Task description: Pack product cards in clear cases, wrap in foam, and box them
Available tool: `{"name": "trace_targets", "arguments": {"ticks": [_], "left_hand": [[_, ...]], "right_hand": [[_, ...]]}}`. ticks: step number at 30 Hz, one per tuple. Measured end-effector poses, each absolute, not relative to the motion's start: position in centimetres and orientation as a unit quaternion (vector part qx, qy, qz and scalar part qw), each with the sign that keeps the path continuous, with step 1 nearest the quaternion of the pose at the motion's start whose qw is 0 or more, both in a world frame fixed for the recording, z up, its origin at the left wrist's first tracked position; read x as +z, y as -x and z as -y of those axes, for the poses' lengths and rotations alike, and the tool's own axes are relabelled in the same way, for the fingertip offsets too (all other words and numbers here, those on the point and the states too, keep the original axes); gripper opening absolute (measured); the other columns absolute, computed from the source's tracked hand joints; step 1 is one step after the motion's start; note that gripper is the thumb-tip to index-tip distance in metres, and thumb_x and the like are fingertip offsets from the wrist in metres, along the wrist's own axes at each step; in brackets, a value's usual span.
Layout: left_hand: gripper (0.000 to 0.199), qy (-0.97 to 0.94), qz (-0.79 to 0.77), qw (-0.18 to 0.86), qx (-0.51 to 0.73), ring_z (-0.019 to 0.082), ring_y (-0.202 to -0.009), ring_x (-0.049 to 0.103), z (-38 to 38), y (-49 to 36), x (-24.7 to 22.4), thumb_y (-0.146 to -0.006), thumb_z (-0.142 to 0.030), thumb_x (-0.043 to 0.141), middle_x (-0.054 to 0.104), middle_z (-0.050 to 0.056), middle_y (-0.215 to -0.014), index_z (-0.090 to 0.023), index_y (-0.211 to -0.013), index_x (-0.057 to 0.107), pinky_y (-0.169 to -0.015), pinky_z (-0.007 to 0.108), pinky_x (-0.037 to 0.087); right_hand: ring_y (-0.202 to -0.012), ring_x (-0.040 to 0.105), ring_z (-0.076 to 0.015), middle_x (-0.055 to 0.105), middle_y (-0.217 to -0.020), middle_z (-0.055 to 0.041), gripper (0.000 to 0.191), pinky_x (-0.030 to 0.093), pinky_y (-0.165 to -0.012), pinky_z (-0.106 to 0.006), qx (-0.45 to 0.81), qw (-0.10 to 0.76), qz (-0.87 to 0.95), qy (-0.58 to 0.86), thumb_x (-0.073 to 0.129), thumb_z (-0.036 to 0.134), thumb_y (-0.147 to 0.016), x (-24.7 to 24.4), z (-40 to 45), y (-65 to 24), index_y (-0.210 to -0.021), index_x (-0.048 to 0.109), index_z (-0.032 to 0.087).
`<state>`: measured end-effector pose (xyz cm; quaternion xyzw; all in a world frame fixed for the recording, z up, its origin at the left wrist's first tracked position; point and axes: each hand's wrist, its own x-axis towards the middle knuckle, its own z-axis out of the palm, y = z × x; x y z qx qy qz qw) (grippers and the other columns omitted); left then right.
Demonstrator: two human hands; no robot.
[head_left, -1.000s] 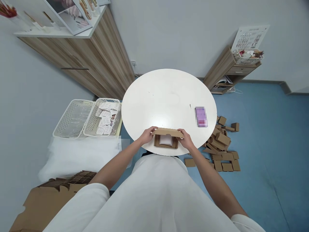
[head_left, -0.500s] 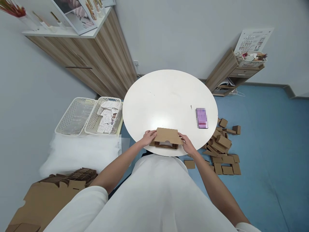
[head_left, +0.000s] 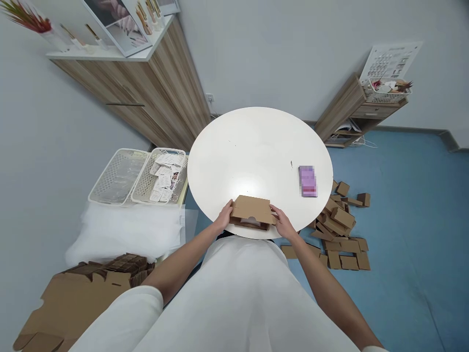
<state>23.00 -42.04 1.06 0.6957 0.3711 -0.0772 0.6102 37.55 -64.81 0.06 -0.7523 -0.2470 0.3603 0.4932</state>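
Left hand (head_left: 224, 216) and right hand (head_left: 283, 223) grasp opposite sides of a brown cardboard box (head_left: 252, 207) between them, its flat, notched lid ajar over a pale pad (head_left: 250, 222), upon a smooth, oval-looking white table (head_left: 256, 146). Left of the hands stands a perforated plastic basket (head_left: 143, 185); rightward, angular cartons (head_left: 342, 216) lie heaped.

- Two hands: left hand (head_left: 223, 216) and right hand (head_left: 284, 224)
- One cardboard box (head_left: 251, 207) between them
- One pale packet (head_left: 251, 222), partly hidden, in that box
- One round bench (head_left: 264, 146)
- One purple item (head_left: 308, 181) on it
- Two wood-grain cabinets (head_left: 172, 73)
- Three white baskets (head_left: 141, 185)
- Two picture frames (head_left: 122, 29)
- One printed board (head_left: 390, 61)
- One wall socket (head_left: 209, 98)
- Floor cartons (head_left: 342, 215): over ten, overlapping too much for an exact count
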Motion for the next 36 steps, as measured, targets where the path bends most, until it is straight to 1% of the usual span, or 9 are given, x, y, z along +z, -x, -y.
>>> {"name": "trace_targets", "arguments": {"ticks": [3,7,11,13,17,20,28,33,36], "left_hand": [[0.060,-0.690,-0.367,0.621,-0.060,0.022,-0.131,0.023,42.6,-22.2,0.7,-0.086,-0.053,0.024,0.021,0.002,-0.145,-0.024,-0.138,0.018,-0.102,0.032,0.026],[0.049,-0.708,-0.400,0.581,-0.032,0.024,-0.122,0.037,43.1,-21.8,0.0,-0.087,-0.047,0.022,0.044,0.006,-0.131,-0.020,-0.116,0.050,-0.099,0.036,0.031],[0.025,-0.768,-0.410,0.490,-0.031,0.026,-0.112,0.044,42.8,-22.4,-0.5,-0.078,-0.034,0.046,0.052,0.012,-0.114,-0.016,-0.087,0.062,-0.091,0.036,0.037],[0.022,-0.796,-0.397,0.455,-0.030,0.025,-0.103,0.049,42.4,-22.9,-0.7,-0.072,-0.027,0.054,0.055,0.011,-0.104,-0.017,-0.090,0.059,-0.084,0.035,0.040],[0.051,-0.800,-0.416,0.429,-0.046,0.022,-0.086,0.054,41.4,-23.5,-1.1,-0.063,-0.021,0.062,0.057,0.005,-0.089,-0.018,-0.111,0.043,-0.071,0.032,0.043],[0.057,-0.809,-0.383,0.444,-0.046,0.019,-0.075,0.055,41.0,-23.4,-1.1,-0.066,-0.021,0.061,0.056,0.003,-0.082,-0.019,-0.117,0.036,-0.065,0.030,0.043],[0.029,-0.907,-0.164,0.387,0.000,0.017,-0.076,0.053,41.3,-23.9,0.0,-0.076,-0.018,0.046,0.051,0.007,-0.101,-0.021,-0.105,0.047,-0.070,0.032,0.044],[0.039,-0.891,-0.234,0.390,-0.009,0.015,-0.063,0.052,41.4,-24.0,-0.1,-0.076,-0.018,0.046,0.054,0.006,-0.093,-0.018,-0.114,0.038,-0.061,0.032,0.045],[0.047,-0.883,-0.230,0.409,-0.002,0.016,-0.071,0.055,41.2,-24.0,-0.2,-0.076,-0.014,0.042,0.054,0.007,-0.100,-0.019,-0.122,0.033,-0.068,0.034,0.046]], "right_hand": [[-0.116,0.043,-0.0194,0.042,-0.127,-0.0044,0.049,0.036,-0.099,-0.041,0.350,0.491,0.253,0.757,0.042,0.030,-0.083,0.1,64.8,-37.5,-0.130,0.033,0.034],[-0.118,0.042,-0.0190,0.042,-0.127,-0.0042,0.047,0.035,-0.100,-0.041,0.347,0.482,0.264,0.760,0.041,0.029,-0.083,0.1,64.8,-37.5,-0.130,0.034,0.033],[-0.116,0.044,-0.0183,0.040,-0.128,-0.0051,0.048,0.036,-0.100,-0.040,0.348,0.472,0.266,0.765,0.040,0.027,-0.083,-0.1,64.9,-37.6,-0.130,0.033,0.032],[-0.117,0.043,-0.0181,0.040,-0.128,-0.0051,0.048,0.036,-0.100,-0.040,0.346,0.466,0.270,0.768,0.040,0.027,-0.083,-0.2,64.9,-37.7,-0.130,0.033,0.031],[-0.117,0.043,-0.0172,0.040,-0.128,-0.0046,0.049,0.037,-0.099,-0.039,0.346,0.461,0.283,0.766,0.038,0.025,-0.083,-0.3,64.9,-37.8,-0.131,0.031,0.031],[-0.116,0.043,-0.0169,0.041,-0.127,-0.0049,0.049,0.037,-0.099,-0.039,0.342,0.458,0.284,0.770,0.036,0.022,-0.083,-0.3,64.9,-37.9,-0.131,0.031,0.031],[-0.117,0.042,-0.0179,0.043,-0.125,-0.0043,0.053,0.037,-0.098,-0.040,0.328,0.435,0.295,0.785,0.038,0.015,-0.078,0.3,64.8,-38.3,-0.129,0.034,0.030],[-0.108,0.049,-0.0190,0.049,-0.118,-0.0056,0.046,0.045,-0.089,-0.038,0.318,0.453,0.281,0.784,0.051,0.024,-0.074,0.8,63.7,-38.3,-0.119,0.041,0.026],[-0.098,0.054,-0.0188,0.050,-0.114,-0.0061,0.042,0.047,-0.084,-0.037,0.304,0.443,0.274,0.798,0.053,0.022,-0.072,0.9,63.0,-38.5,-0.113,0.045,0.025]]}}
